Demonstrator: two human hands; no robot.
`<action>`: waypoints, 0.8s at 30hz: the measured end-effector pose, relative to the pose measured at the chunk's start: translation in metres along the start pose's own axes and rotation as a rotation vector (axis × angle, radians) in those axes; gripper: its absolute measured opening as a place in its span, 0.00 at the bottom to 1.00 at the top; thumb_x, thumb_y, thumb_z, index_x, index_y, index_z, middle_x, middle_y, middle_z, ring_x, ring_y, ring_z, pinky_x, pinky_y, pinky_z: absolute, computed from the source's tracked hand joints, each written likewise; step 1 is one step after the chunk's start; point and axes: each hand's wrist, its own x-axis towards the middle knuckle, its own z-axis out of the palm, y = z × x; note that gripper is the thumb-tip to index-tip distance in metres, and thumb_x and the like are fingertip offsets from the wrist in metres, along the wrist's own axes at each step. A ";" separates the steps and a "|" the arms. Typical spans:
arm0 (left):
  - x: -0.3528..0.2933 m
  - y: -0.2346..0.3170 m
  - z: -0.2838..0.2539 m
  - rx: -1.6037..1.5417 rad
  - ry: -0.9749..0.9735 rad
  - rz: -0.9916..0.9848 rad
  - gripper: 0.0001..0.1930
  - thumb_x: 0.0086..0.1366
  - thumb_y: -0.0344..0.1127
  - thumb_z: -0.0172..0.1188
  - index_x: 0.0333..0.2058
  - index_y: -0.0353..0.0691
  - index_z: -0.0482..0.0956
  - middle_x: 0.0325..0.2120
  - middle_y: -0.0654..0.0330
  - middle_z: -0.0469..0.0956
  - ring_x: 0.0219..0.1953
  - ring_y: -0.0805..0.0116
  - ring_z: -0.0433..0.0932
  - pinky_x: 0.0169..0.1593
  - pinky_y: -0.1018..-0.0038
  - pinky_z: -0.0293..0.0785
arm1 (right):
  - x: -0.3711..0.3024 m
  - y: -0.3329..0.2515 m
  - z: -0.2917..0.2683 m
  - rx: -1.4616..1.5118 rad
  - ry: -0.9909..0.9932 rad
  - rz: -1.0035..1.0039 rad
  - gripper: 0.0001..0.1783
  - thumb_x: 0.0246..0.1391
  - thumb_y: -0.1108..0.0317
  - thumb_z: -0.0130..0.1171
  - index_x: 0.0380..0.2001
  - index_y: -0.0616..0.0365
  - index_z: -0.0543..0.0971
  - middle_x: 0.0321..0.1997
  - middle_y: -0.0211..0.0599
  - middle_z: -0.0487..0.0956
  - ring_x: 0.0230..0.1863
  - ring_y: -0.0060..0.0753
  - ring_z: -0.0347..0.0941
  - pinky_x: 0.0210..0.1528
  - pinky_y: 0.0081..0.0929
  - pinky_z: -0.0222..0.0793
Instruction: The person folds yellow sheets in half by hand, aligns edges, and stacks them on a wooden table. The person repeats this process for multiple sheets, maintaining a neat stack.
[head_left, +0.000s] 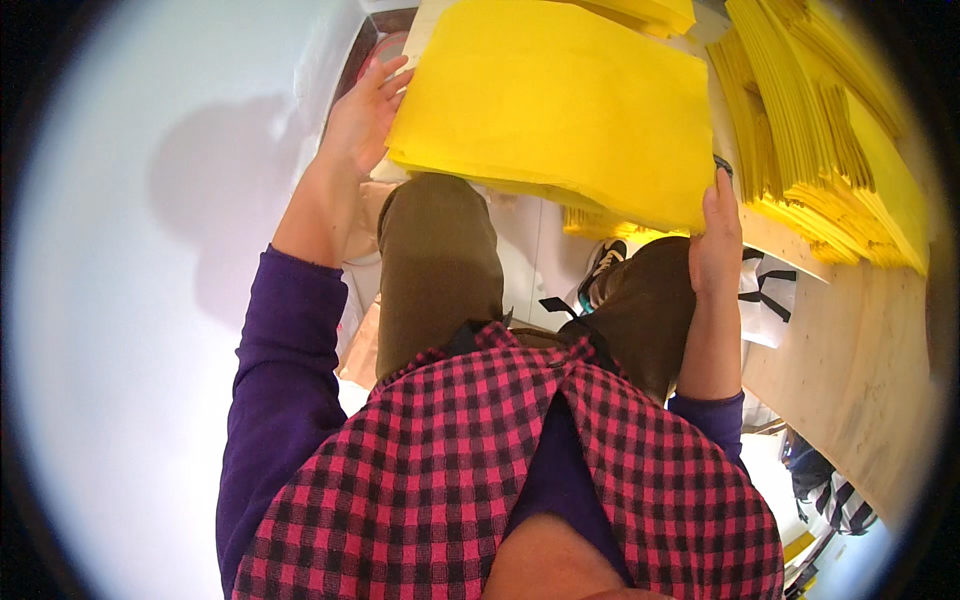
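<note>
A thick stack of large yellow sheets (560, 100) lies in front of me, above my knees. My left hand (362, 115) grips its left edge, fingers spread over the top. At the stack's near right corner my right hand (716, 240) holds the edge, thumb up against the sheets. Both arms wear purple sleeves. My lap shows olive trousers and a red-and-black checked garment.
More yellow sheets (820, 130) lie fanned in piles on a wooden table (860, 350) to the right. A white wall (150, 250) fills the left side. A shoe (602, 268) shows on the white floor between my knees, beside a white bag with black ribbon (768, 290).
</note>
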 end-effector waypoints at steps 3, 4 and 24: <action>-0.003 -0.002 0.004 0.048 -0.003 0.006 0.28 0.71 0.49 0.41 0.61 0.34 0.56 0.59 0.51 0.61 0.58 0.61 0.64 0.61 0.66 0.61 | 0.002 0.001 0.001 -0.062 -0.029 -0.059 0.29 0.65 0.63 0.45 0.64 0.64 0.55 0.68 0.42 0.57 0.68 0.34 0.52 0.67 0.30 0.45; -0.003 -0.002 0.005 0.071 -0.008 0.010 0.29 0.71 0.50 0.40 0.61 0.33 0.56 0.60 0.51 0.60 0.59 0.62 0.63 0.62 0.66 0.60 | 0.003 0.002 0.000 -0.078 -0.059 -0.099 0.29 0.65 0.63 0.45 0.64 0.64 0.56 0.68 0.42 0.58 0.68 0.34 0.52 0.67 0.30 0.45; -0.004 -0.001 -0.004 0.429 -0.018 0.075 0.25 0.65 0.35 0.55 0.59 0.34 0.63 0.56 0.52 0.66 0.56 0.65 0.68 0.55 0.73 0.66 | 0.011 0.012 -0.011 0.001 -0.080 -0.193 0.34 0.53 0.77 0.56 0.62 0.69 0.57 0.62 0.49 0.63 0.63 0.37 0.59 0.64 0.29 0.53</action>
